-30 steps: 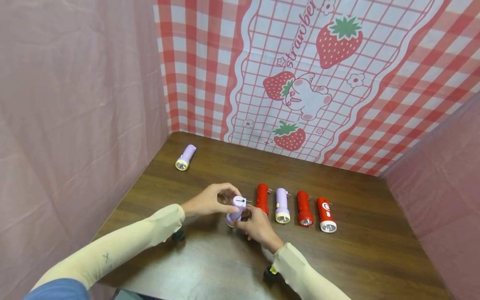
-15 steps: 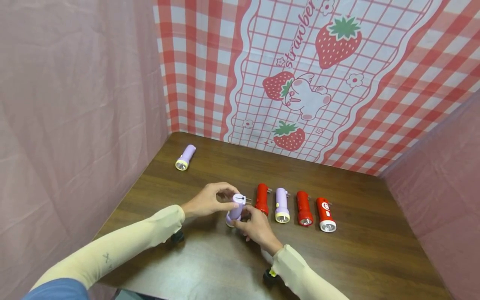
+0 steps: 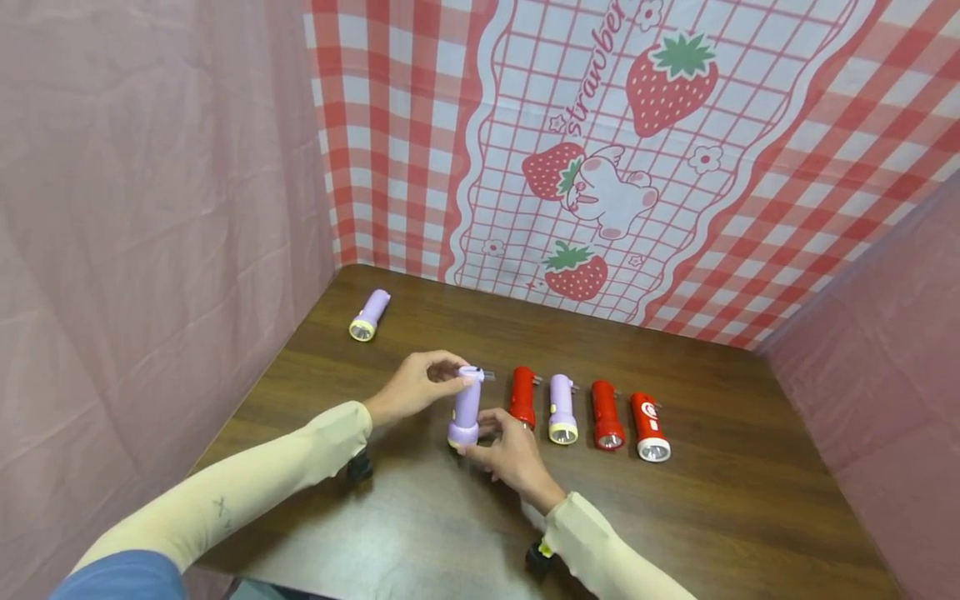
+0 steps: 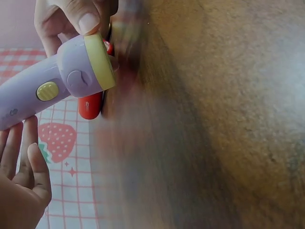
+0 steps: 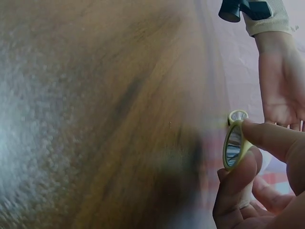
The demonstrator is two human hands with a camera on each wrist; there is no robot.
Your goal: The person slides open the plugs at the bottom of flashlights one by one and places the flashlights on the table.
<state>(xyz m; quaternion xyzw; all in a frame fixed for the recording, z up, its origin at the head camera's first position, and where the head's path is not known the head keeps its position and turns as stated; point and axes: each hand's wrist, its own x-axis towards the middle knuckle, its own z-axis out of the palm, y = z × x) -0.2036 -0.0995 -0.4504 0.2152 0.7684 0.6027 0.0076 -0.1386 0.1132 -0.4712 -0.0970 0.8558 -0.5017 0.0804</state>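
Note:
A lilac flashlight (image 3: 467,408) with a yellow head rim and switch is held between both hands, lens end low, plug end up. My left hand (image 3: 415,386) pinches its upper end, thumb on the near side; the left wrist view shows those fingertips against the lilac body (image 4: 40,88). With thumb and fingers my right hand (image 3: 513,454) grips the yellow-rimmed head. In the right wrist view, the lens (image 5: 233,147) faces out beside the right fingers, and my left palm (image 5: 281,90) shows behind. Metal plug prongs stick out from the flashlight's top, to the right.
Right of the hands lie a red flashlight (image 3: 522,396), a lilac one (image 3: 562,408), another red one (image 3: 606,412) and a red one with a white rim (image 3: 649,423), in a row. Another lilac flashlight (image 3: 370,315) lies back left on the wooden table (image 3: 420,525).
The held flashlight's plug end has swung up and away, so more of its side shows. My left hand has moved slightly up with it; the right hand stays nearly in place.

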